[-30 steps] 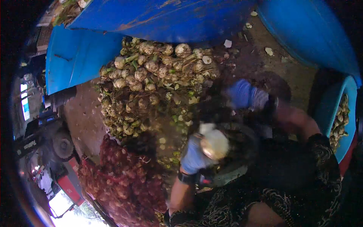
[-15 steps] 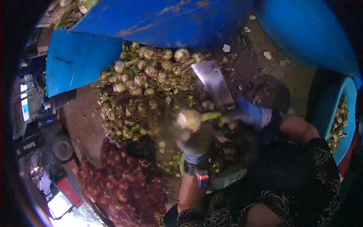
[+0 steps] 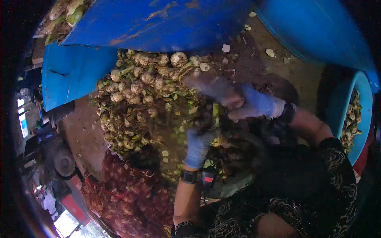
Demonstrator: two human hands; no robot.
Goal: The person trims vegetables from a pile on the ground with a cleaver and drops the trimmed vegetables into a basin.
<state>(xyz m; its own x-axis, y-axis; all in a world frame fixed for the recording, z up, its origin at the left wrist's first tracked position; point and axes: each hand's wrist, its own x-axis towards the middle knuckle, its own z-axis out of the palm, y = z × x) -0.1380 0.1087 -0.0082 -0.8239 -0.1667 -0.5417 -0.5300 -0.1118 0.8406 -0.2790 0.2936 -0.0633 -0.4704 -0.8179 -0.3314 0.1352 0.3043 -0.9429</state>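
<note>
My right hand (image 3: 260, 103), in a bluish glove, is closed around the handle end of a wide-bladed cleaver (image 3: 216, 90). Its blade is smeared by motion and points up-left over the pile of dirt-covered pale bulbs (image 3: 137, 87). Below the blade, my gloved left hand (image 3: 198, 144) has its fingers curled upward around something dark and blurred that I cannot make out. A short green stalk (image 3: 215, 113) shows just above those fingers, near the blade. Whether the stalk belongs to the held thing is unclear.
Blue barrels (image 3: 158, 25) stand behind the pile. A red net sack (image 3: 127, 190) full of bulbs lies at lower left. To the right is a light-blue tub (image 3: 367, 115) holding small pieces. A pale container rim (image 3: 234, 188) shows below my hands. Scraps litter the floor.
The pale bulb with a green stalk, clear in my left hand before, no longer shows plainly. That hand has turned. The cleaver blade has swung to a flatter angle and blurred.
</note>
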